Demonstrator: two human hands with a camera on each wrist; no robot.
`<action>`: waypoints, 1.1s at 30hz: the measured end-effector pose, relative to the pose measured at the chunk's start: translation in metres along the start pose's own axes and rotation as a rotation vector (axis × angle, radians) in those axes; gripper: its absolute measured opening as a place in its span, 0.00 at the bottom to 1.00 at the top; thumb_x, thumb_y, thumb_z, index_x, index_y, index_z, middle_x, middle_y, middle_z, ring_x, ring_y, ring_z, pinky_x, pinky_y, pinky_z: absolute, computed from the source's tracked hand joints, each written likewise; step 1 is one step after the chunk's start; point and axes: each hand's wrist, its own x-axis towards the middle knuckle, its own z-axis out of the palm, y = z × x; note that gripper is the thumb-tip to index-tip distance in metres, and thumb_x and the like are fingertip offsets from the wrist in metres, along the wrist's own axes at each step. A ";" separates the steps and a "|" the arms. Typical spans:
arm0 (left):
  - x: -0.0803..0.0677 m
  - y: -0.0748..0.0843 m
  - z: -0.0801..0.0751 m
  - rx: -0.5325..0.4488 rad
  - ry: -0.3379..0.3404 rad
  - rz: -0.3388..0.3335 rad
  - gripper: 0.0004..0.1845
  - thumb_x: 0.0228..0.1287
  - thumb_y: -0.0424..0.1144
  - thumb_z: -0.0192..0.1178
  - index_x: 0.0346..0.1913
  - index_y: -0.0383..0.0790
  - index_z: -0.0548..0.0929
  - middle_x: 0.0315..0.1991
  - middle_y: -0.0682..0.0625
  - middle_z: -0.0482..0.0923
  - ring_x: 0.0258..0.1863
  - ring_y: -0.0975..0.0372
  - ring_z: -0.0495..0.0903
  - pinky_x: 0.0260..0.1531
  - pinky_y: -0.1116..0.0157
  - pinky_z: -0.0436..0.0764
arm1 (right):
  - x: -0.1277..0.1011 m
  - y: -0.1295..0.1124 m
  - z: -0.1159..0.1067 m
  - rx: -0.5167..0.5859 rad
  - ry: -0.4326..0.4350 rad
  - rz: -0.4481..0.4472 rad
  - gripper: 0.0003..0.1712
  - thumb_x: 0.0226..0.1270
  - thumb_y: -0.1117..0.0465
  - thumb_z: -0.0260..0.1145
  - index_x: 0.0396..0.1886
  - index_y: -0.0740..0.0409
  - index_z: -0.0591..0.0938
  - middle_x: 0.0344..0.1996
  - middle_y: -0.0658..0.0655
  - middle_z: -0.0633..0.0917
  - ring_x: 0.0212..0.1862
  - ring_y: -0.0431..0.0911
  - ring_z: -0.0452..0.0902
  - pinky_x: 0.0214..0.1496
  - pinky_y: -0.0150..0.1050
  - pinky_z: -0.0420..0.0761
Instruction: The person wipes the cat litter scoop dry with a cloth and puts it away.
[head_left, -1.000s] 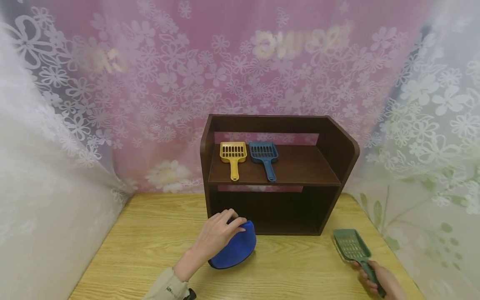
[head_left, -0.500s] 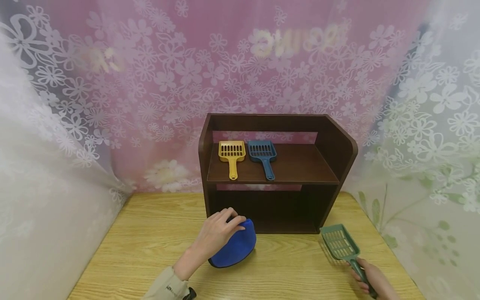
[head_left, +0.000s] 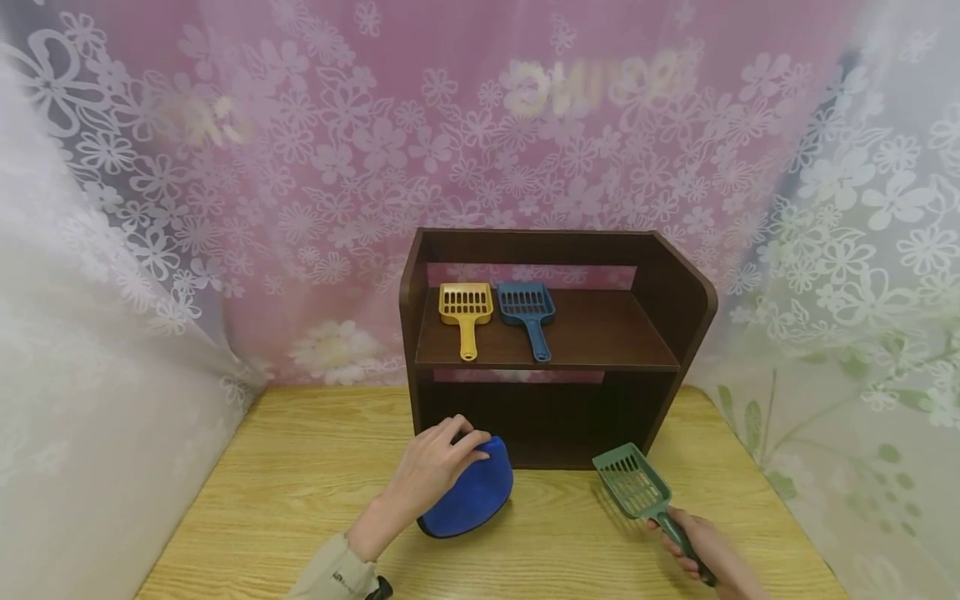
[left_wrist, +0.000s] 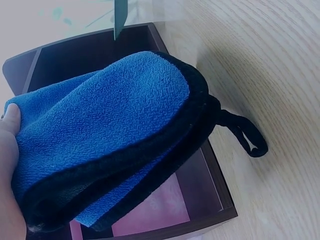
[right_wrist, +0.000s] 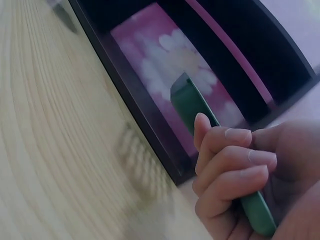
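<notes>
A folded blue cloth [head_left: 472, 496] with black edging hangs from my left hand [head_left: 435, 467], which pinches its top in front of the shelf. In the left wrist view the cloth [left_wrist: 115, 110] shows a towel-like texture and a black hanging loop [left_wrist: 247, 135]. My right hand [head_left: 701, 546] grips the handle of a green slotted litter scoop [head_left: 633, 479], held above the table at the shelf's lower right. Seen from the right wrist, the fingers curl round the green scoop [right_wrist: 192, 105], and its slotted shadow falls on the wood.
A dark brown two-tier shelf [head_left: 615, 333] stands on the wood-grain table [head_left: 315, 467]. On its upper board lie a yellow scoop [head_left: 467, 321] and a blue scoop [head_left: 527, 317], side by side. Floral curtains [head_left: 337, 192] enclose the back and sides.
My right hand has carried the green scoop leftward, from the table's right side to before the shelf's lower right corner. The left hand and cloth have stayed in place.
</notes>
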 end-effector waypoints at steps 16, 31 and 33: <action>0.022 -0.002 -0.009 0.071 0.054 -0.061 0.11 0.62 0.48 0.72 0.43 0.49 0.86 0.33 0.54 0.75 0.25 0.67 0.74 0.21 0.73 0.73 | 0.022 -0.042 0.065 -0.031 -0.104 -0.105 0.29 0.85 0.48 0.40 0.49 0.68 0.77 0.20 0.44 0.72 0.16 0.31 0.61 0.19 0.25 0.65; 0.069 0.018 -0.015 0.084 0.082 -0.016 0.13 0.63 0.49 0.71 0.44 0.46 0.86 0.34 0.54 0.79 0.29 0.67 0.80 0.26 0.73 0.80 | 0.031 -0.076 0.126 -0.069 -0.191 -0.171 0.27 0.86 0.48 0.40 0.44 0.64 0.78 0.20 0.46 0.71 0.14 0.33 0.59 0.19 0.27 0.64; 0.069 0.027 -0.010 0.036 0.059 -0.024 0.13 0.65 0.50 0.70 0.45 0.46 0.86 0.36 0.55 0.80 0.31 0.67 0.82 0.30 0.72 0.82 | 0.032 -0.078 0.131 -0.067 -0.185 -0.183 0.27 0.86 0.48 0.39 0.43 0.63 0.78 0.20 0.45 0.71 0.15 0.33 0.59 0.19 0.27 0.64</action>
